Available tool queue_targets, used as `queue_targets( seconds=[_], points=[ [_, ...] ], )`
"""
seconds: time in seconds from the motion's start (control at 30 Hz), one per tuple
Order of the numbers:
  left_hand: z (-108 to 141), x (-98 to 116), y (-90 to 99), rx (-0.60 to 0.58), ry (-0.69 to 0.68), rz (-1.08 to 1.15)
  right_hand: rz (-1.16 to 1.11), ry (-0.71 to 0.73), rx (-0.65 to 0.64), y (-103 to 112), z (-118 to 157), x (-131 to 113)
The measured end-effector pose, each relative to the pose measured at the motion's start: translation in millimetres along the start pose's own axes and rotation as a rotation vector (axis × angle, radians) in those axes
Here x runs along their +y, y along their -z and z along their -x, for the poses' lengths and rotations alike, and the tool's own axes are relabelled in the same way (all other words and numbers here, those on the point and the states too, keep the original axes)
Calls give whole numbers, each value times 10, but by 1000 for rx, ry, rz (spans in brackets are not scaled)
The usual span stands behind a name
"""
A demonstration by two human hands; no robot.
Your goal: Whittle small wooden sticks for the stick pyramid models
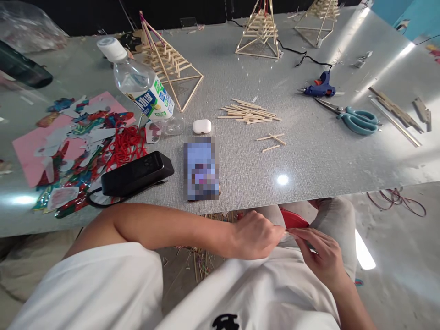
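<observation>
Your left hand [257, 234] is curled closed and your right hand [321, 252] reaches in from the other side with thumb and fingers drawn together; between their tips you pinch a small wooden stick [287, 232], mostly hidden, held above your lap just off the worktop's [247, 178] near edge. Ahead of you on that surface lies a loose pile of thin sticks [249, 113], with three short sticks [270, 137] nearer you, two of them crossed. To the right of these, a blue glue gun [321, 86] lies just beside the tip of the teal-handled scissors [359, 121]. Left of the pile you have a white earbud case [201, 126], a phone [201, 169] with a blurred screen, and a tilted plastic bottle [151, 98] near a pyramid-shaped stick frame [172, 63].
</observation>
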State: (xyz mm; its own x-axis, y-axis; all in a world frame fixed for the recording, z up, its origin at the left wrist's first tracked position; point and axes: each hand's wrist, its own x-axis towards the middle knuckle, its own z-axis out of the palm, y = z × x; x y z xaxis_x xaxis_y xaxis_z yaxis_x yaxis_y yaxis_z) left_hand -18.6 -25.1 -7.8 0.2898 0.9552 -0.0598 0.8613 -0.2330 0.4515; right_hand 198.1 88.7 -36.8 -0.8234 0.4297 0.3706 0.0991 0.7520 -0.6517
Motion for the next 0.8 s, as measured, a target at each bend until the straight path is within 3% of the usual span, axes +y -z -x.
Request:
queue_targets(
  seconds=[0.4,0.8],
  points=[
    [7,-22,-39,20,-32,34,-4,29,-18,-15,-11,72],
    [21,-49,17,92,-11,328,-396,-446,-50,-69,-28,-81]
  ],
)
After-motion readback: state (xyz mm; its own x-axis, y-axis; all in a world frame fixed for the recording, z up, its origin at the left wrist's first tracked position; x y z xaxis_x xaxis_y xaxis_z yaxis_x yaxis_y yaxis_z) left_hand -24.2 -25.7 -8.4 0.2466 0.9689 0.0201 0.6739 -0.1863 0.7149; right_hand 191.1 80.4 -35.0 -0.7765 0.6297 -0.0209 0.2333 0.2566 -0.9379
